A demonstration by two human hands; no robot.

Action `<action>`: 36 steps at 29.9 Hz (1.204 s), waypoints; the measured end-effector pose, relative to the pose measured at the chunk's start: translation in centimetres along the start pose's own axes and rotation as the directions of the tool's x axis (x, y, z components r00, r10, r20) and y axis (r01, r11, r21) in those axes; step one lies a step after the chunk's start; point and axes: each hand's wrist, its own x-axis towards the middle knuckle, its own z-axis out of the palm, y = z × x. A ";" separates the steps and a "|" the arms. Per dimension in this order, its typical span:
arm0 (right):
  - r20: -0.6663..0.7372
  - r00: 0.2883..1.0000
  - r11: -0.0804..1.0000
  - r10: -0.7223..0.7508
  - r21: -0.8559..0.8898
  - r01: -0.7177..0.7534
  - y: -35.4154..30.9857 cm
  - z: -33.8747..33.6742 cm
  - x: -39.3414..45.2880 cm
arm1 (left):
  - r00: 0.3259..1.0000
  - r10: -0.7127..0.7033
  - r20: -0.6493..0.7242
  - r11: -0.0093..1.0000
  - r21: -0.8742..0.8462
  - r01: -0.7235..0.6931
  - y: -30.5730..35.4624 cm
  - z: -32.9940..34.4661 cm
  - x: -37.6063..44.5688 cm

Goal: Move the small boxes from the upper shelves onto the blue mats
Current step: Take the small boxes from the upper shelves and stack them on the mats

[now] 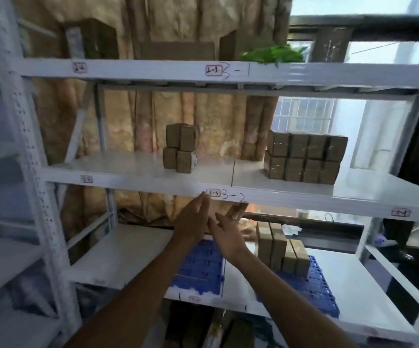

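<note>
Head view, looking up a little at a white metal rack: your left hand [195, 217] and right hand [224, 231] are raised side by side in front of the edge of the middle shelf [133, 169], just under the label [213, 193] marked 3-3. Both hands have straight, loosely spread fingers and grip nothing; the left fingertips reach up to the shelf edge beside that label, and whether they touch it is hard to tell through the blur. On the middle shelf, a small stack of brown boxes [181, 148] stands near the centre, two rows high, and a larger block of brown boxes [304, 156], also two rows high and wrapped in clear film, stands well apart to its right. Below your hands, on the lower shelf, a blue mat [198, 270] lies partly hidden by your forearms, and a second blue mat [314, 290] lies just right of it, carrying a row of brown boxes [278, 247] stood on end. The top shelf [153, 67] holds dim cardboard shapes and some green leaves [273, 55]. A crumpled tan curtain [178, 116] hangs behind the rack.
</note>
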 end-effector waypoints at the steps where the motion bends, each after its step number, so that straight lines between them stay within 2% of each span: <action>1: -0.008 1.000 1.000 -0.025 0.015 0.025 -1.6 0.8 0.7 | 1.000 -0.001 -0.031 1.000 -0.022 0.000 0.3 -1.5 0.8; 5: -0.104 0.989 0.995 -0.102 0.001 0.103 -6.5 3.2 5.2 | 0.988 0.043 -0.150 0.999 -0.022 -0.047 0.8 -6.4 5.0; 8: -0.204 0.971 0.990 -0.128 0.032 0.137 -9.4 4.3 9.9 | 0.979 0.040 -0.198 0.988 -0.137 -0.068 -0.7 -9.7 9.3; 11: -0.316 0.929 0.975 -0.194 0.043 0.219 -10.7 5.2 15.4 | 0.983 0.097 -0.153 0.974 -0.191 -0.126 -3.0 -12.3 14.7; 16: -0.444 0.872 0.965 -0.205 0.056 0.256 -11.4 6.3 23.5 | 0.989 0.103 -0.107 0.942 -0.308 -0.131 -6.2 -14.2 23.7; 20: -0.492 0.814 0.927 -0.308 0.040 0.374 -11.2 7.0 27.2 | 0.988 0.154 -0.027 0.891 -0.427 -0.151 -6.7 -13.2 28.4; 23: -0.490 0.792 0.900 -0.364 0.035 0.435 -10.0 7.6 28.7 | 0.973 0.232 -0.017 0.881 -0.419 -0.218 -7.3 -11.5 30.3; 26: -0.488 0.804 0.895 -0.339 0.095 0.435 -9.1 7.8 29.7 | 0.962 0.246 -0.119 0.854 -0.442 -0.273 -8.3 -10.3 31.6; 29: -0.509 0.798 0.894 -0.322 0.113 0.433 -8.5 7.4 30.2 | 0.920 0.303 -0.248 0.854 -0.357 -0.377 -8.4 -10.5 31.6; 31: -0.500 0.809 0.896 -0.310 0.131 0.424 -8.3 7.2 30.3 | 0.901 0.344 -0.265 0.841 -0.340 -0.421 -8.5 -10.7 31.5; 36: -0.490 0.815 0.904 -0.308 0.115 0.411 -8.5 7.2 30.1 | 0.904 0.345 -0.254 0.816 -0.396 -0.422 -8.6 -10.6 31.4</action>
